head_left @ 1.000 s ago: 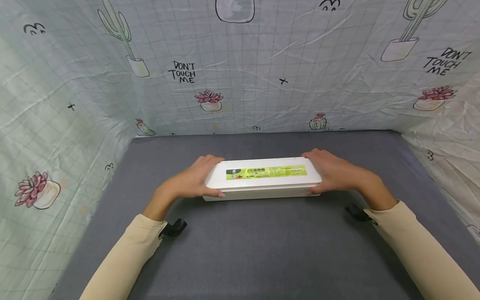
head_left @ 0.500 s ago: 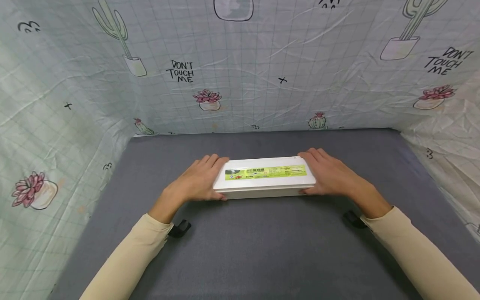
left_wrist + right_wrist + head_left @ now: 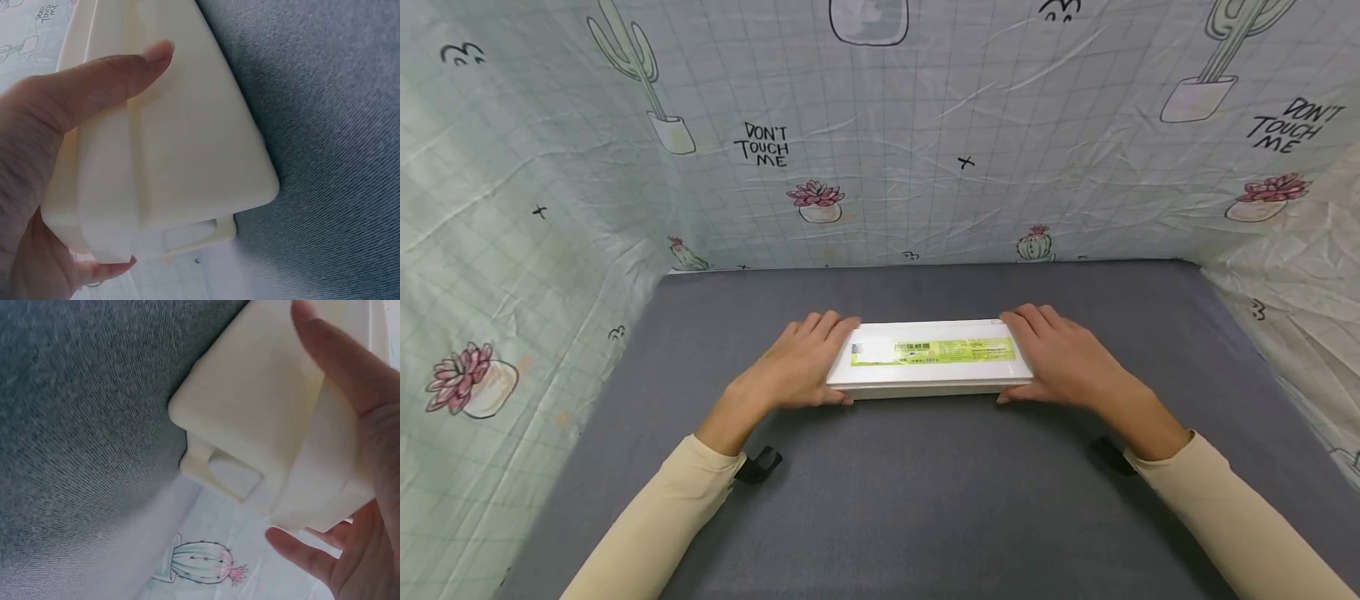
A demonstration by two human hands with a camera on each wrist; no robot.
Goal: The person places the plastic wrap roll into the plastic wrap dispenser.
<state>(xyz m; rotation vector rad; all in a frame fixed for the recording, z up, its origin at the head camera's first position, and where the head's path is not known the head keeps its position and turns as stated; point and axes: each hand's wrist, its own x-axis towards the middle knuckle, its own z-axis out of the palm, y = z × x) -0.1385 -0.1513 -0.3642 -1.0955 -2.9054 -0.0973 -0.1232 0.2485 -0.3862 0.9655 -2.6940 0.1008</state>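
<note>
A long white cling film box (image 3: 925, 331) with a green and yellow label (image 3: 955, 351) lies crosswise on the dark grey table, label up. My left hand (image 3: 793, 364) grips its left end, thumb on the front face and fingers over the far side. Around the right end, my right hand (image 3: 1067, 360) holds on in the same way. Up close in the left wrist view, the box's smooth cream-white wall (image 3: 194, 137) has rounded corners and a slotted tab (image 3: 225, 232) at the end. A similar tab (image 3: 194, 456) shows in the right wrist view. The underside is hidden.
Grey cloth (image 3: 925, 500) covers the table on all sides of the box. Behind it hangs a pale grid-patterned sheet (image 3: 895, 117) with cactus prints, and it continues down the left and right sides. Black straps (image 3: 760, 465) sit at both wrists.
Both hands have shifted inward slightly. The box looks smaller and less of its front face shows, while both hands keep hold of its ends.
</note>
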